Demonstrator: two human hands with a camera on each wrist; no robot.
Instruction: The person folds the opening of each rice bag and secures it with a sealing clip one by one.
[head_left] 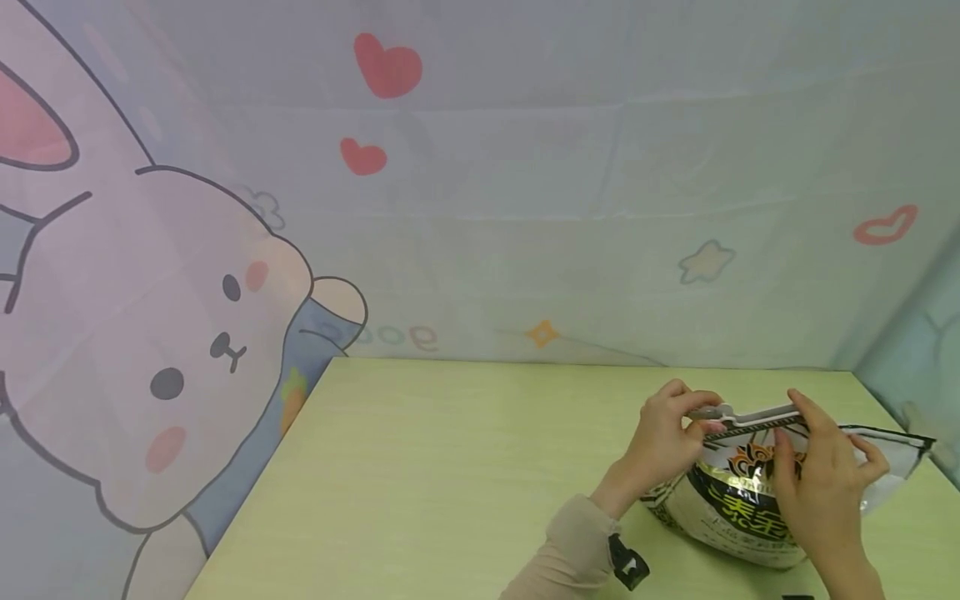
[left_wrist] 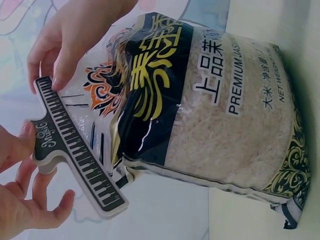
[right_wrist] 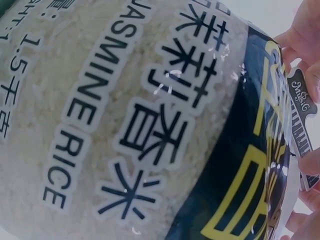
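Observation:
A clear bag of jasmine rice (left_wrist: 225,125) with a black and gold band sits on the table, its top flattened and folded toward the hands. Across that top lies a clip with a piano-key pattern (left_wrist: 80,147) and the word "Music". My left hand (head_left: 663,437) pinches the clip's grip tab between thumb and fingers. At the clip's other end, my right hand (head_left: 825,475) holds the clip and the bag's top, thumb on the near side. In the right wrist view the bag hides part of the clip (right_wrist: 300,117) and both hands.
The pale yellow-green table (head_left: 420,483) stretches left of the bag. A loose corner of the bag's top sticks out past my right hand. Behind the table hangs a cloth (head_left: 510,208) printed with a rabbit and hearts. A black strap (head_left: 628,562) is on my left wrist.

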